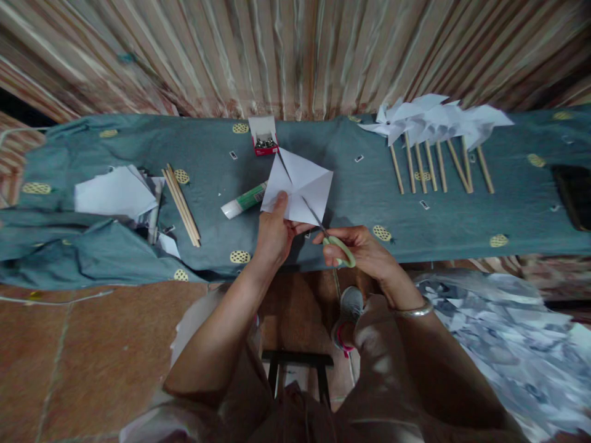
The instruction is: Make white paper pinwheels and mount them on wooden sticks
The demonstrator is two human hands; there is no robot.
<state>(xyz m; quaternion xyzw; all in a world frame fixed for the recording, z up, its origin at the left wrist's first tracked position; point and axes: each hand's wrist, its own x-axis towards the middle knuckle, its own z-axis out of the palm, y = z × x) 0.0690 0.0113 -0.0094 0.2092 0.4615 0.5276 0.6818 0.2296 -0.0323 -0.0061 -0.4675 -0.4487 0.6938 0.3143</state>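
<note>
My left hand [273, 237] pinches a square sheet of white paper [308, 179] at its lower left edge, thumb on top and fingers underneath. Diagonal creases cross the sheet, and a dark slit runs inward from its top left corner. In my right hand [362, 251] are scissors with pale green handles [347, 252]. A blade lies over the lower right part of the paper, its tip pointing toward the centre. Just left of the sheet lies a green and white tube [244, 201], partly under it. Behind stands a small open red and white box [264, 141] of shiny metal pieces.
Paper pinwheels on wooden sticks [429, 160] lie at the back right. To the left are a stack of white paper [115, 194] and loose sticks [181, 206]. A dark phone-like object [572, 195] rests far right. A clear bag of paper pieces [512, 351] sits below the table.
</note>
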